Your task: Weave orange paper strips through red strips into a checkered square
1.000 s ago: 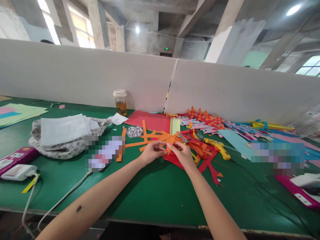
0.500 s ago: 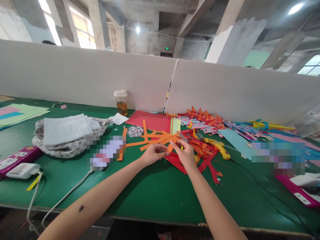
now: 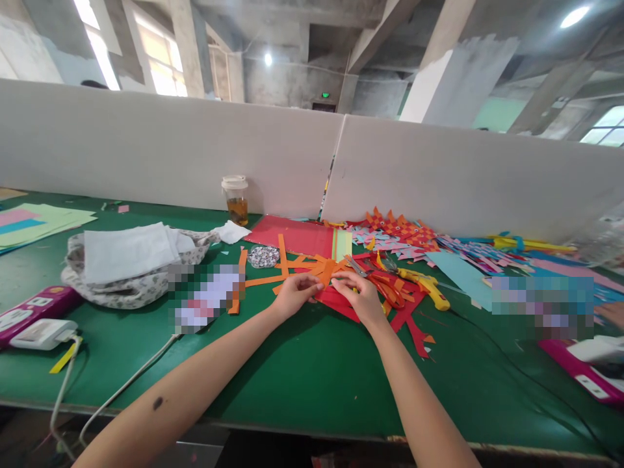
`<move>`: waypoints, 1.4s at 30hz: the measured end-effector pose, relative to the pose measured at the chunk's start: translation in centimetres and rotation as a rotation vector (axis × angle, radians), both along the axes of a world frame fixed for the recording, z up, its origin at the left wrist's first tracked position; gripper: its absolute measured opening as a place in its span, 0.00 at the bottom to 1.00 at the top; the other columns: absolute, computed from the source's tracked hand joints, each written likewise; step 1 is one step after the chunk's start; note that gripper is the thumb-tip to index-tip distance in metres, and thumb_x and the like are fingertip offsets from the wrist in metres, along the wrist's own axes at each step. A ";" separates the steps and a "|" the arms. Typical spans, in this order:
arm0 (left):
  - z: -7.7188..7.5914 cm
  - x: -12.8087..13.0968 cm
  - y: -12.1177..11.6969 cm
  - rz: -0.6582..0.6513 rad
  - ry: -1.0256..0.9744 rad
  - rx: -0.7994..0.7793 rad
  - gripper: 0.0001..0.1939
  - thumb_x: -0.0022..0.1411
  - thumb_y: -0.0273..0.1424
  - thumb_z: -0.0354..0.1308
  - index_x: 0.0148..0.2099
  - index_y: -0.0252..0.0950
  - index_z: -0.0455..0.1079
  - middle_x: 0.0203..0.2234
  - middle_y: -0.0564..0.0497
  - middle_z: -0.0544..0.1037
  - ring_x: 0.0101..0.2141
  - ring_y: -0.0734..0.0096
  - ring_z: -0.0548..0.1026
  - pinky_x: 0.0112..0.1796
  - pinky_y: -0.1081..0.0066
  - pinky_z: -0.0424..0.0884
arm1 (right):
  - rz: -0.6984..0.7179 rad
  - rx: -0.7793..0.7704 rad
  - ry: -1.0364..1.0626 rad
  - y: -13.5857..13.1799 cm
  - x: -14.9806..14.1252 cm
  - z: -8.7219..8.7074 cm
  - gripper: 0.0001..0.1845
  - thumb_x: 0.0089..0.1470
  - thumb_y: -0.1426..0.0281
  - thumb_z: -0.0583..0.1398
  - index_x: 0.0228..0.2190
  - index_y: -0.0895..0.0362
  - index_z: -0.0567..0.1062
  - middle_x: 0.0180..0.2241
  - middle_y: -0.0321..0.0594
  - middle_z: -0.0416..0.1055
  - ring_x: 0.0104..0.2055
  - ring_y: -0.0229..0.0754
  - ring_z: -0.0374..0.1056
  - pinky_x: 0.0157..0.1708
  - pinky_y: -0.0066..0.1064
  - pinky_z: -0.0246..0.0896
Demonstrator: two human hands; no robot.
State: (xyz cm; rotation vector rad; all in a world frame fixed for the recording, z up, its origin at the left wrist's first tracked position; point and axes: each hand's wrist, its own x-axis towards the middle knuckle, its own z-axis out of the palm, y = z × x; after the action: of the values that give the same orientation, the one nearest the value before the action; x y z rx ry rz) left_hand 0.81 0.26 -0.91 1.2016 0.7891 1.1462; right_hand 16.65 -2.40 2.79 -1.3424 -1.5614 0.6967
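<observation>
An orange paper strip (image 3: 328, 269) stands between my two hands, over a pile of other orange strips. My left hand (image 3: 296, 296) is closed at its left edge, thumb and curled fingertips pinched together. From the other side my right hand (image 3: 359, 298) pinches at the strip with thumb and forefinger. The exact contact at the fingertips is small and partly hidden. Red paper strips (image 3: 341, 307) lie under and beside the right hand. Orange-handled scissors (image 3: 387, 290) rest just to its right, among paper scraps.
A yellow glue gun (image 3: 429, 289) with a black cable lies to the right. Behind are a red paper sheet (image 3: 292, 235), a dish of small beads or eyes (image 3: 264, 256) and a lidded cup (image 3: 237, 201). A cloth bundle (image 3: 131, 263) sits left. Another person's hand (image 3: 611, 315) shows far right.
My hands have moved slightly apart, and the orange strip between them now points up and away from me. Another person's hand has come in at the right edge.
</observation>
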 end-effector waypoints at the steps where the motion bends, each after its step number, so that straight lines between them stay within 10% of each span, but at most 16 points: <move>1: 0.0 -0.1 0.1 0.018 -0.011 -0.004 0.19 0.40 0.40 0.65 0.31 0.32 0.69 0.21 0.53 0.72 0.22 0.78 0.69 0.23 0.76 0.68 | 0.021 -0.028 -0.023 0.0 0.1 0.1 0.14 0.44 0.62 0.60 0.33 0.56 0.73 0.30 0.40 0.74 0.35 0.44 0.70 0.39 0.35 0.61; 23: 0.2 -0.2 0.0 -0.032 0.027 0.071 0.20 0.41 0.36 0.65 0.28 0.35 0.56 0.24 0.55 0.70 0.23 0.79 0.70 0.19 0.81 0.64 | -0.067 0.088 -0.004 0.8 0.8 -0.6 0.17 0.44 0.64 0.60 0.38 0.55 0.70 0.29 0.39 0.75 0.34 0.44 0.70 0.38 0.38 0.62; 42: 0.0 -0.5 0.2 -0.025 0.090 0.131 0.18 0.47 0.36 0.62 0.40 0.33 0.69 0.35 0.48 0.74 0.23 0.82 0.67 0.20 0.81 0.64 | -0.033 0.080 -0.012 0.6 0.5 -0.4 0.16 0.43 0.66 0.60 0.37 0.55 0.70 0.28 0.38 0.75 0.31 0.42 0.70 0.36 0.36 0.62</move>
State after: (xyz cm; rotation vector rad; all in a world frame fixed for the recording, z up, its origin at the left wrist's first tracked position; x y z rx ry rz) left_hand 0.30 0.44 -0.93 1.3762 0.7745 1.1436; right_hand 17.18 -1.84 2.36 -1.3127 -1.5573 0.6004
